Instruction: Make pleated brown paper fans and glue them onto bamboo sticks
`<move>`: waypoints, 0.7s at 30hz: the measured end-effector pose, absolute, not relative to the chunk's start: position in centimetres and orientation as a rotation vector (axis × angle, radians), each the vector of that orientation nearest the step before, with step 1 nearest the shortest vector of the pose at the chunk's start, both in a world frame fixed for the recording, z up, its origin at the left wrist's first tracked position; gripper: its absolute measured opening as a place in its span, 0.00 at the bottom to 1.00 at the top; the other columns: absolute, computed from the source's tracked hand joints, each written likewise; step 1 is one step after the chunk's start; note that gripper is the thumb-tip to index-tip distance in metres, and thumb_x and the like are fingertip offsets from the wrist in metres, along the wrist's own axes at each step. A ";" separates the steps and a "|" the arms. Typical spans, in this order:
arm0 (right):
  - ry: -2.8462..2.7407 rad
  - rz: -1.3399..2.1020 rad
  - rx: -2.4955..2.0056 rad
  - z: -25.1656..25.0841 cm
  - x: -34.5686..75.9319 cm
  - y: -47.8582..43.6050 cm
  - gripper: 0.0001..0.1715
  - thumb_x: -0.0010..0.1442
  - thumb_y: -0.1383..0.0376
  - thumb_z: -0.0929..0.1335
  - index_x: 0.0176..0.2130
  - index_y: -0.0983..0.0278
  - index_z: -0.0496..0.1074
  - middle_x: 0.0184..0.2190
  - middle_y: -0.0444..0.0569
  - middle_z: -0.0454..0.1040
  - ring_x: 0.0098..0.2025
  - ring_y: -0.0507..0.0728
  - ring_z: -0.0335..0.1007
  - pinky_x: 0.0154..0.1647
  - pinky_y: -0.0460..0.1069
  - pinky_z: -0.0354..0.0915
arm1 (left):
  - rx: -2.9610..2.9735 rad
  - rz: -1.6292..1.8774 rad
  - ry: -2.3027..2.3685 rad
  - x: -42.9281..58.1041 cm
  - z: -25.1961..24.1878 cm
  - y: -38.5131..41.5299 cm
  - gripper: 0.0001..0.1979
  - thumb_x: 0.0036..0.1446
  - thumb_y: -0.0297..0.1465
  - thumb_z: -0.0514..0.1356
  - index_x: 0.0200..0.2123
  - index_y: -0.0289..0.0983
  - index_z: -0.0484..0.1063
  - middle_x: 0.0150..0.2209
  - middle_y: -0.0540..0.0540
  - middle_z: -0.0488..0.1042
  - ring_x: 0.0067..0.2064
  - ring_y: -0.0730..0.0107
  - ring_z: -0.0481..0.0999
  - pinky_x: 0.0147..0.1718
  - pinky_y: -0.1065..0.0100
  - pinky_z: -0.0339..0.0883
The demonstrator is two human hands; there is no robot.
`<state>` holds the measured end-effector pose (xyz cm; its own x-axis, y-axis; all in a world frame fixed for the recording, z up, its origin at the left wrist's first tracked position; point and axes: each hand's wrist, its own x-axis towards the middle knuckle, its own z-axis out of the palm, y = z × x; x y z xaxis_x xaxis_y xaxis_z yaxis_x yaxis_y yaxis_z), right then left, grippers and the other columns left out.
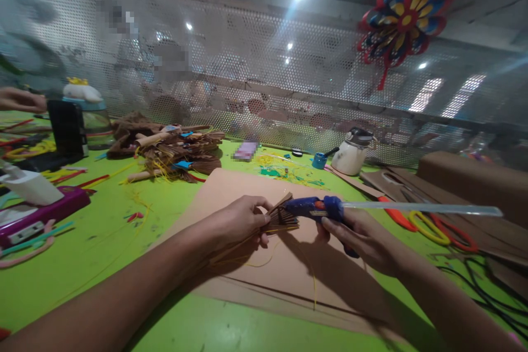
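In the head view, my left hand (pixel 243 221) pinches a small pleated brown paper fan (pixel 284 220) above a sheet of tan cardboard (pixel 231 187). A thin yellow string (pixel 314 280) trails from near the fan over the cardboard. My right hand (pixel 363 234) is wrapped round the grip of a dark blue hot glue gun (pixel 307 207). The gun's nozzle points left and meets the fan's upper edge, though I cannot tell whether it touches. A long clear glue stick (pixel 421 208) juts from the gun's back end. My left fingertips are partly hidden behind the fan.
A pile of folded brown paper pieces (pixel 181 154) lies at the back left. Scissors with yellow handles (pixel 429 228) lie right, near black cables (pixel 478 286). A white jug (pixel 352 151) stands at the back. A purple power strip (pixel 45 214) and another person's hand (pixel 25 100) are left.
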<state>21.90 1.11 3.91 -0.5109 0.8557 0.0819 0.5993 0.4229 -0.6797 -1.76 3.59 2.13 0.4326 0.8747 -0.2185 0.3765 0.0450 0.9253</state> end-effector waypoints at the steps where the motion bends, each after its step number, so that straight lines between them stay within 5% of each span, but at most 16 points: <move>1: -2.261 0.827 -1.236 3.9 22.0 1.1 0.24 0.61 0.52 0.57 0.33 0.67 0.69 0.27 0.48 0.67 0.25 0.49 0.58 0.23 0.43 0.57 | 1.552 0.546 1.151 -1.7 2.1 3.6 0.11 0.54 0.32 0.51 0.37 0.31 0.65 0.18 0.47 0.68 0.19 0.73 0.66 0.22 0.70 0.58; 21: -2.208 0.813 -1.239 4.0 22.5 1.5 0.25 0.61 0.51 0.57 0.31 0.67 0.69 0.27 0.49 0.68 0.24 0.49 0.58 0.23 0.44 0.56 | 1.433 0.602 1.164 -1.4 2.0 3.3 0.11 0.54 0.32 0.51 0.38 0.32 0.64 0.17 0.48 0.68 0.20 0.72 0.66 0.21 0.71 0.56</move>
